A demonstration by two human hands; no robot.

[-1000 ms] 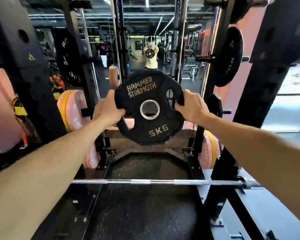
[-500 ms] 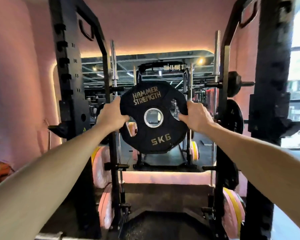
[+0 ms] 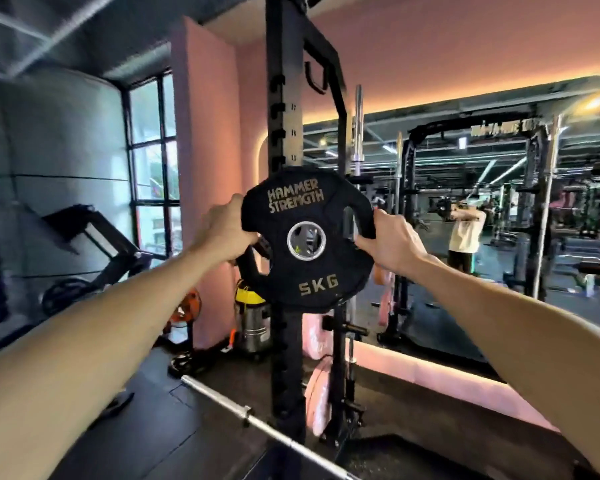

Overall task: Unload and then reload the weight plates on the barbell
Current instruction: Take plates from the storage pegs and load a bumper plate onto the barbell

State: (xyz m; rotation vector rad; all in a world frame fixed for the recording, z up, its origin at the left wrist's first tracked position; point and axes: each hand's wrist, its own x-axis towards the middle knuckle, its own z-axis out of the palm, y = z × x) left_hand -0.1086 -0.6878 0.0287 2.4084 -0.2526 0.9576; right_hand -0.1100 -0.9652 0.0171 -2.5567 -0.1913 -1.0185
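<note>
A black 5 kg weight plate (image 3: 305,206) marked HAMMER STRENGTH is held upright at arm's length, in front of a black rack upright (image 3: 284,98). My left hand (image 3: 222,230) grips its left edge and my right hand (image 3: 388,240) grips the right edge through a handle slot. The silver barbell (image 3: 257,420) lies low on the floor below the plate, its bare sleeve end pointing to the left.
Pink bumper plates (image 3: 317,400) hang on pegs low on the rack. A steel vacuum canister (image 3: 253,320) stands by the pink wall at left. A large mirror (image 3: 499,220) on the right reflects the gym and a person. Windows and a slanted machine fill the left.
The view has swung left: the left rack upright now stands behind the plate, and the barbell's left end shows below. Both hands keep the same hold on the plate.
</note>
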